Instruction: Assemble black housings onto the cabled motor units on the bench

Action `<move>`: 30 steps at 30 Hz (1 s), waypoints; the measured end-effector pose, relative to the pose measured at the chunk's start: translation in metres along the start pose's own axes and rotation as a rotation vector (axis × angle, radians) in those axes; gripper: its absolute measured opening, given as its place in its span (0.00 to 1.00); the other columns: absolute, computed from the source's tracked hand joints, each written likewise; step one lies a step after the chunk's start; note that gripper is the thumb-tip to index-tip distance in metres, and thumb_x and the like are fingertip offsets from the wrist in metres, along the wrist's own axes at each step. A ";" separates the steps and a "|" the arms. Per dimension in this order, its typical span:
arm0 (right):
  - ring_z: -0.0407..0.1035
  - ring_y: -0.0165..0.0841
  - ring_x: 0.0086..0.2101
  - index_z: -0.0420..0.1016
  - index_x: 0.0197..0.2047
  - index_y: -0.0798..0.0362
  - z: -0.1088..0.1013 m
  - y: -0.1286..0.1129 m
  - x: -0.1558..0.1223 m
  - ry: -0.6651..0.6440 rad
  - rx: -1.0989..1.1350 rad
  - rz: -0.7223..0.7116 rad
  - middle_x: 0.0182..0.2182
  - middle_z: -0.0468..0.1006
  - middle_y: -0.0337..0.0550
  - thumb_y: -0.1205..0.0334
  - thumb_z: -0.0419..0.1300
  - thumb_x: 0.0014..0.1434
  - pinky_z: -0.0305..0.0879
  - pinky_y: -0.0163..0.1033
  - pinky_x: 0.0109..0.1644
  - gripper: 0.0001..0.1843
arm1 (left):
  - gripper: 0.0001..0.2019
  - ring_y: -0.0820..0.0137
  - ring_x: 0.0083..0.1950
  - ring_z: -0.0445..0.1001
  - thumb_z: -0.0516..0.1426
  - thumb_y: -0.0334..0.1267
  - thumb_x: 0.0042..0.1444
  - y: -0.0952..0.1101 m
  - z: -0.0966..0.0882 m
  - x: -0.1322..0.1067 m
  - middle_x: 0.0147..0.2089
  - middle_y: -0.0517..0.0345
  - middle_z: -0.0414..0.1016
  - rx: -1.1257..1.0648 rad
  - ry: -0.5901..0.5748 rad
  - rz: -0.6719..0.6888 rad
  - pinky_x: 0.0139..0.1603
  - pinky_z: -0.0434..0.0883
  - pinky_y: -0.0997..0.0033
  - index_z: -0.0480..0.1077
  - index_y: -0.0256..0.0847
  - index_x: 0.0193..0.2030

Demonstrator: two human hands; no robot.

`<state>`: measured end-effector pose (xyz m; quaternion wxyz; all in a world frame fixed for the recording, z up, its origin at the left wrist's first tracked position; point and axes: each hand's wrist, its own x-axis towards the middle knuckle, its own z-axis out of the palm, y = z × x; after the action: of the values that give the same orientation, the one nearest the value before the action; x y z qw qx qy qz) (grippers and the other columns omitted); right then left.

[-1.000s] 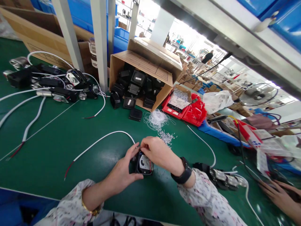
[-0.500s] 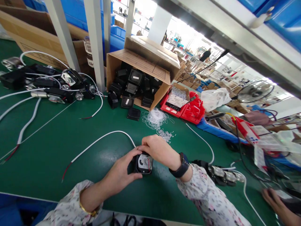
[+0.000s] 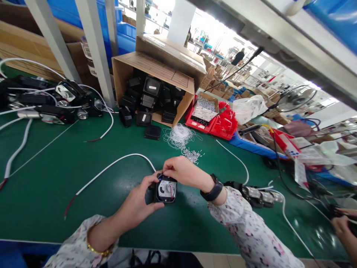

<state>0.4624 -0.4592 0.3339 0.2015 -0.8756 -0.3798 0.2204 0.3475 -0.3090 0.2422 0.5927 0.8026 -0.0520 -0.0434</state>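
Observation:
On the green bench lies a small black housing (image 3: 166, 190) with a metal plate and a short red wire inside. My left hand (image 3: 139, 201) grips it from the left, thumb along the near edge and fingers at the far-left corner. My right hand (image 3: 184, 172) is pinched at the housing's far edge, where a white cable (image 3: 122, 159) comes out. What those fingertips hold is hidden; it may be the cable end or a wire. The cable curves left to bare red-tipped ends. Small metal screws or pins (image 3: 192, 155) lie scattered beyond my right hand.
Behind stands a cardboard box (image 3: 156, 65) of black housings, beside red bins (image 3: 200, 125). A tangle of clear thread (image 3: 180, 136) lies before it. Finished-looking cabled units (image 3: 50, 100) are at left, more lamp-like units (image 3: 256, 195) at right. A co-worker's hand (image 3: 344, 227) is at far right.
The view has shifted slightly right. My right fingers stay at the housing's far edge, now showing more of its inside. The co-worker's hand has moved up at far right.

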 end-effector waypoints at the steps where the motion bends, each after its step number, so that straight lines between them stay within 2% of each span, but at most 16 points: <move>1: 0.65 0.25 0.26 0.73 0.29 0.55 0.001 0.000 0.000 0.007 -0.017 0.000 0.26 0.75 0.36 0.70 0.58 0.56 0.53 0.30 0.28 0.06 | 0.25 0.63 0.56 0.69 0.62 0.31 0.45 -0.001 0.000 0.000 0.60 0.52 0.64 -0.010 0.000 0.005 0.56 0.66 0.61 0.58 0.46 0.49; 6: 0.68 0.29 0.28 0.74 0.29 0.54 0.003 -0.005 -0.001 0.012 -0.166 0.041 0.27 0.75 0.40 0.62 0.57 0.60 0.53 0.32 0.28 0.09 | 0.33 0.60 0.60 0.65 0.62 0.32 0.46 -0.004 0.001 0.000 0.60 0.51 0.64 -0.014 -0.001 0.014 0.61 0.63 0.58 0.54 0.47 0.58; 9: 0.69 0.33 0.26 0.74 0.28 0.55 0.005 -0.008 -0.002 0.046 -0.333 0.086 0.24 0.75 0.45 0.56 0.53 0.62 0.52 0.34 0.26 0.16 | 0.33 0.60 0.60 0.64 0.62 0.33 0.47 -0.003 -0.001 0.001 0.60 0.52 0.64 0.034 -0.009 0.034 0.61 0.62 0.57 0.54 0.48 0.60; 11: 0.68 0.34 0.25 0.73 0.28 0.55 0.005 -0.007 -0.004 0.060 -0.376 0.086 0.23 0.74 0.46 0.56 0.51 0.64 0.52 0.35 0.26 0.18 | 0.33 0.60 0.61 0.64 0.61 0.33 0.47 -0.002 -0.002 0.002 0.61 0.54 0.64 0.073 -0.009 0.060 0.62 0.62 0.57 0.56 0.48 0.60; 15: 0.68 0.30 0.27 0.73 0.29 0.55 0.003 0.006 -0.010 0.025 -0.165 0.027 0.25 0.74 0.40 0.68 0.55 0.59 0.56 0.32 0.29 0.08 | 0.31 0.61 0.62 0.63 0.60 0.33 0.48 0.001 -0.003 0.003 0.62 0.56 0.62 0.135 -0.002 0.084 0.62 0.61 0.58 0.57 0.48 0.60; 18: 0.67 0.26 0.27 0.73 0.30 0.55 0.003 0.017 -0.017 0.018 0.060 0.028 0.26 0.74 0.37 0.75 0.56 0.54 0.59 0.30 0.31 0.07 | 0.32 0.61 0.61 0.63 0.60 0.33 0.48 0.004 -0.003 0.003 0.62 0.55 0.62 0.162 -0.018 0.076 0.61 0.63 0.59 0.56 0.48 0.60; 23: 0.68 0.25 0.22 0.69 0.39 0.55 0.019 0.023 -0.032 -0.014 0.504 0.234 0.28 0.74 0.39 0.70 0.51 0.59 0.62 0.29 0.24 0.08 | 0.32 0.61 0.61 0.64 0.60 0.32 0.47 0.003 -0.001 0.003 0.62 0.56 0.62 0.164 -0.032 0.044 0.61 0.64 0.59 0.55 0.48 0.60; 25: 0.68 0.26 0.22 0.69 0.39 0.55 0.030 0.023 -0.037 0.068 0.534 0.256 0.26 0.73 0.38 0.67 0.51 0.60 0.62 0.29 0.24 0.07 | 0.33 0.61 0.61 0.64 0.60 0.31 0.47 0.002 0.000 0.004 0.63 0.55 0.62 0.147 -0.024 0.045 0.61 0.64 0.58 0.55 0.48 0.60; 28: 0.67 0.27 0.23 0.71 0.38 0.54 0.045 0.023 -0.042 0.251 0.453 0.212 0.25 0.72 0.37 0.64 0.52 0.61 0.63 0.30 0.26 0.07 | 0.33 0.60 0.61 0.64 0.60 0.30 0.46 0.002 0.000 0.004 0.63 0.53 0.62 0.125 -0.010 0.045 0.61 0.64 0.57 0.55 0.47 0.59; 30: 0.67 0.26 0.22 0.71 0.38 0.54 0.051 0.023 -0.043 0.301 0.497 0.211 0.25 0.72 0.37 0.62 0.51 0.62 0.63 0.30 0.25 0.09 | 0.32 0.59 0.60 0.64 0.60 0.29 0.46 0.003 0.001 0.004 0.62 0.52 0.62 0.119 -0.014 0.044 0.61 0.64 0.56 0.54 0.47 0.58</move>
<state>0.4216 -0.4973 0.2896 0.4393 -0.8569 -0.1874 0.1942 0.3513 -0.3108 0.2446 0.5444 0.8347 -0.0765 -0.0328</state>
